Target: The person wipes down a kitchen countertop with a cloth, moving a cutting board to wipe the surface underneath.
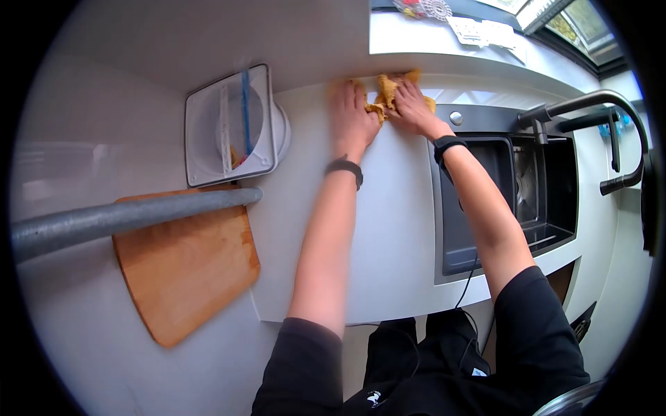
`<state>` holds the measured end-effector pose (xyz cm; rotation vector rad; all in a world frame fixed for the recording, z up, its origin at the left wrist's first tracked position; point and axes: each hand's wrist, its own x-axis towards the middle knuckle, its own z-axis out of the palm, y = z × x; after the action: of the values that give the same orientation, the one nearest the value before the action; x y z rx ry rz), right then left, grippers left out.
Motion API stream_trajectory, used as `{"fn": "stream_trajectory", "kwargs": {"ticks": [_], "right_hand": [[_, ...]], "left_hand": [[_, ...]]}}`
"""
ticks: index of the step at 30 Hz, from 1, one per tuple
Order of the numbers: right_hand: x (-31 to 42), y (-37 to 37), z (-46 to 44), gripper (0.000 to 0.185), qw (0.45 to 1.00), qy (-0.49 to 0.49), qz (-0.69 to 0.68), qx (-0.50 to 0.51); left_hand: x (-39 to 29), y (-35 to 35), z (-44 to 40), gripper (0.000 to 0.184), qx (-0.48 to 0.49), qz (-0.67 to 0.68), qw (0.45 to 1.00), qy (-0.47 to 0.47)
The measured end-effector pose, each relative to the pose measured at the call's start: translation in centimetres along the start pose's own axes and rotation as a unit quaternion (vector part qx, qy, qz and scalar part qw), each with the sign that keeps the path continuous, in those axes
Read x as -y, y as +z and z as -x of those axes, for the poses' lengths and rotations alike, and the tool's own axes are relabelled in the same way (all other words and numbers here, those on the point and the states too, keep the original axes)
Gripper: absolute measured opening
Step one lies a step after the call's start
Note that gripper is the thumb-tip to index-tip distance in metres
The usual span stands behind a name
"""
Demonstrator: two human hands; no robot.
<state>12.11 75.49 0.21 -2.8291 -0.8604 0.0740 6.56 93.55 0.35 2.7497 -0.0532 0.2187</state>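
Note:
A crumpled yellow cloth (388,89) lies against the back edge of the white countertop (388,208). My right hand (411,113) grips it from above, and folds stick out past the fingers. Close beside, on the left, my left hand (355,123) presses down with bent fingers, slightly smeared by motion. Yellow fabric shows at its fingertips and along its thumb side. Whether this is one cloth or two, I cannot tell. A dark band (345,171) circles the left wrist, and a black watch (449,143) is on the right one.
A dark sink (479,208) with a curved tap (610,97) stands on the right. At left are a white lidded container (232,128), a wooden cutting board (191,270) and a grey pipe (139,220) crossing it. White items (482,32) lie on the windowsill. A cable (466,286) hangs near the front edge.

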Motion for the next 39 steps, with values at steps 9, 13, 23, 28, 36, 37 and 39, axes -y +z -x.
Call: {"fn": "stream_trajectory", "kwargs": {"ticks": [9,13,23,28,36,37,39], "right_hand": [[7.4,2.6,1.0,0.076,0.943,0.194,-0.066,-0.264],[10.0,3.3,-3.2,0.057,0.975,0.038,-0.129,-0.175],[12.8,3.1,0.1,0.034,0.973,-0.136,-0.083,-0.165],[17.6,1.9,7.0,0.036,0.969,-0.16,-0.127,-0.138],[25.7,1.9,10.6,0.04,0.943,-0.251,-0.204,-0.078],[25.9,2.1,11.1,0.039,0.943,-0.254,-0.207,-0.066],[24.9,1.8,11.7,0.036,0.946,-0.251,-0.201,-0.049]], "left_hand": [[3.7,-1.2,4.0,0.073,-0.131,-0.083,0.982,-0.113],[6.1,-1.4,3.5,0.071,-0.149,-0.086,0.981,-0.085],[7.7,-3.4,8.9,0.068,-0.003,-0.052,0.999,0.009],[8.6,-7.1,16.0,0.068,0.027,-0.039,0.998,0.047],[10.2,-11.2,25.4,0.066,0.025,-0.074,0.996,-0.053],[9.9,-11.6,26.2,0.065,0.035,-0.077,0.995,-0.059],[8.9,-11.5,26.4,0.062,0.064,-0.12,0.988,-0.076]]}}
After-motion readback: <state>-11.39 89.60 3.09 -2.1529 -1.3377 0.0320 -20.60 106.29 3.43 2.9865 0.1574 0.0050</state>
